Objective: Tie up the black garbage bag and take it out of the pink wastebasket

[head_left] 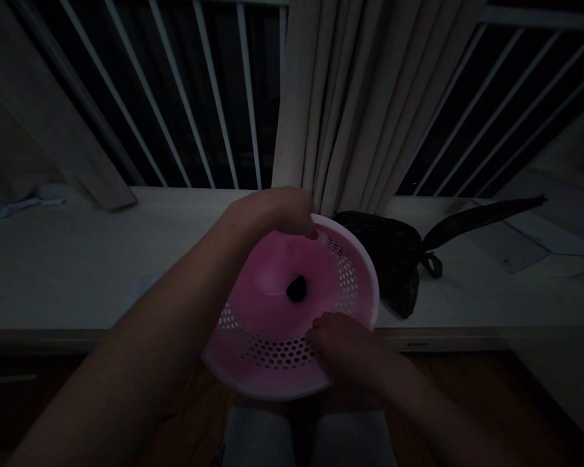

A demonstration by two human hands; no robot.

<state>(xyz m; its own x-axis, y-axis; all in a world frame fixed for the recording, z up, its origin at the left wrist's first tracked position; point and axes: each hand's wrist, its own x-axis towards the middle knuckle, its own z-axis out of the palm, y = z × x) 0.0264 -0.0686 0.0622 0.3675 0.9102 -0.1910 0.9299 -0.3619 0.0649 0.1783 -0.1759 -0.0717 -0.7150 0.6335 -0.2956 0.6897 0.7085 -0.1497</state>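
Note:
A pink perforated plastic basket [350, 285] tilts toward me over the edge of a pale window ledge [78, 266]. A small dark lump [296, 288] lies near its bottom. My left hand [272, 211] curls over the basket's far rim, fingers bent down on the edge. My right hand [343, 347] rests on the near inner wall, fingers curled; whether they pinch anything is hidden in the dim light.
A tied black plastic bag [394, 253] lies on the ledge just right of the basket. A beige curtain [350, 97] hangs behind, with white window bars [175, 91] either side. Papers [516, 240] lie at the far right. Wooden floor [467, 389] below.

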